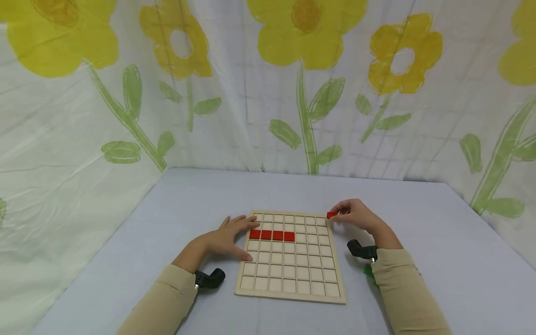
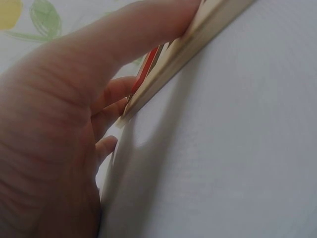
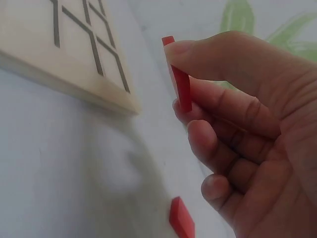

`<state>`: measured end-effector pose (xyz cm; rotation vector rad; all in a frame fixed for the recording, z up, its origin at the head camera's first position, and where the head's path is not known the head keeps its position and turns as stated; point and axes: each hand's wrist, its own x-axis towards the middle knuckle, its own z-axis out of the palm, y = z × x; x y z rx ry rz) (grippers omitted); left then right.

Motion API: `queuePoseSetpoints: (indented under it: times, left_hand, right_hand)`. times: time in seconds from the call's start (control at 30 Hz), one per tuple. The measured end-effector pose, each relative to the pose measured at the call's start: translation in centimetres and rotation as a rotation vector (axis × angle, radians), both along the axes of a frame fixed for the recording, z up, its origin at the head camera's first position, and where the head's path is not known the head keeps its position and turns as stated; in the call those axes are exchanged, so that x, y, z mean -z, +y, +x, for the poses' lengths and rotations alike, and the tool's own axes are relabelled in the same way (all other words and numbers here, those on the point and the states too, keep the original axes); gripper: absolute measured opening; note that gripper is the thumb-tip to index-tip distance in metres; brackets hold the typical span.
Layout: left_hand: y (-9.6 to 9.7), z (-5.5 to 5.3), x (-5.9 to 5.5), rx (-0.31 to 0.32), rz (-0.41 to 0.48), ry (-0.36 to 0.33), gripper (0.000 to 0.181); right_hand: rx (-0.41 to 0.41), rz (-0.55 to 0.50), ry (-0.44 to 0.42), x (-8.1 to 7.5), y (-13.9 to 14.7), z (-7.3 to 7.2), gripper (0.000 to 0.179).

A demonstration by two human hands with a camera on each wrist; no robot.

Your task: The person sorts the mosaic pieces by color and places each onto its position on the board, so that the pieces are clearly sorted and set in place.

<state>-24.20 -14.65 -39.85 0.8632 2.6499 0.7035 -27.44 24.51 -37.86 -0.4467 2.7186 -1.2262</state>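
Observation:
A square wooden board [image 1: 290,271] with a grid of pale cells lies on the table. Four-in-line is the look of the red tiles [image 1: 266,235], which fill adjoining cells in one row from the left edge. My left hand [image 1: 222,239] rests at the board's left side with its fingers spread, fingertips and thumb over the rim [image 2: 168,64]. Just beyond the board's far right corner, my right hand [image 1: 358,216] pinches a red square tile [image 3: 182,89] between thumb and fingers, raised above the table. Below that hand, another red tile [image 3: 182,218] lies on the table.
Part of a green piece [image 1: 369,272] shows beside my right wrist, mostly hidden by the sleeve. Each wrist wears a black camera mount [image 1: 362,250]. A white table [image 1: 201,190] surrounds the board, and a flower-printed curtain [image 1: 234,116] hangs behind it.

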Motion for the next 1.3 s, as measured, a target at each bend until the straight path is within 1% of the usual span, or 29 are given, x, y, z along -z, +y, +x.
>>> queuePoseSetpoints:
  times: [0.23,0.33,0.47,0.83,1.0,1.17,1.3]
  left_hand:
    - [0.0,0.0,0.1,0.006,0.001,-0.004,0.09]
    - [0.1,0.0,0.1,0.01,-0.002,0.002,0.089]
    - [0.1,-0.1,0.2,0.015,0.0,0.008,0.089]
    - [-0.1,-0.1,0.1,0.013,0.005,0.009,0.089]
    - [-0.2,0.0,0.0,0.01,0.01,0.008,0.089]
    - [-0.2,0.0,0.1,0.014,0.005,0.011,0.089]
    - [-0.1,0.0,-0.1,0.014,0.004,0.006,0.09]
  right_hand:
    - [-0.059,0.048,0.038,-0.4,-1.5,0.3,0.025]
    - [-0.099,0.057,0.063,-0.6,-2.2,0.3,0.025]
    - [-0.144,0.068,0.073,-0.5,-2.9,0.3,0.023]
    - [-0.26,0.091,0.039,-0.7,-5.2,1.3,0.019]
    - [-0.274,0.115,0.038,-0.6,-5.8,1.3,0.02]
    - [-0.306,0.121,0.054,-0.5,-6.3,1.4,0.02]
    - [-0.323,0.118,0.047,-0.4,-6.6,1.5,0.018]
